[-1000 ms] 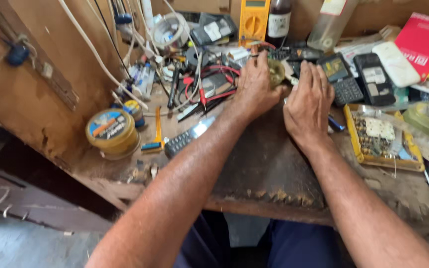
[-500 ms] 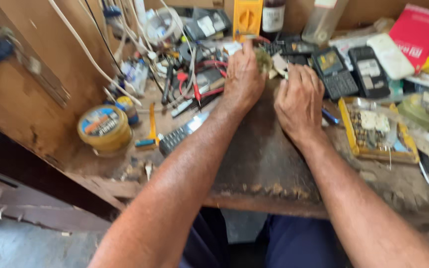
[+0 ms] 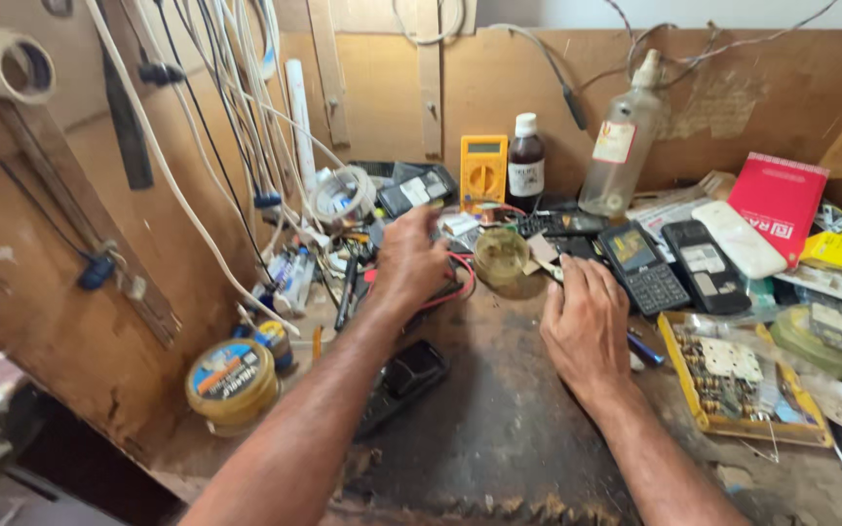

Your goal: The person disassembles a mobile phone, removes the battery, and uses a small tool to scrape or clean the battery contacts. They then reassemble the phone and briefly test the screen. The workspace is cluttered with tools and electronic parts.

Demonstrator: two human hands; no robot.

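Observation:
My left hand (image 3: 406, 258) reaches forward into a tangle of red leads (image 3: 460, 278) and small tools at the back of the bench. Its fingers curl down over them, and I cannot see whether they grip anything. My right hand (image 3: 587, 321) lies flat on the dark work mat (image 3: 499, 429), palm down and holding nothing. Its fingertips are next to a black keypad phone (image 3: 640, 265). A small round tin (image 3: 501, 255) sits between the two hands. Another black phone (image 3: 406, 375) lies beside my left forearm.
A yellow multimeter (image 3: 482, 173), a brown bottle (image 3: 525, 156) and a clear bottle (image 3: 621, 136) stand at the back wall. A yellow parts tray (image 3: 694, 390) and a red box (image 3: 780, 200) crowd the right. A round yellow reel (image 3: 231, 380) sits left, under hanging cables (image 3: 197, 195).
The hands were close together over a small object at the bench's back. Now the left hand has shifted left into the wires, the right rests flat, and the view has tilted up.

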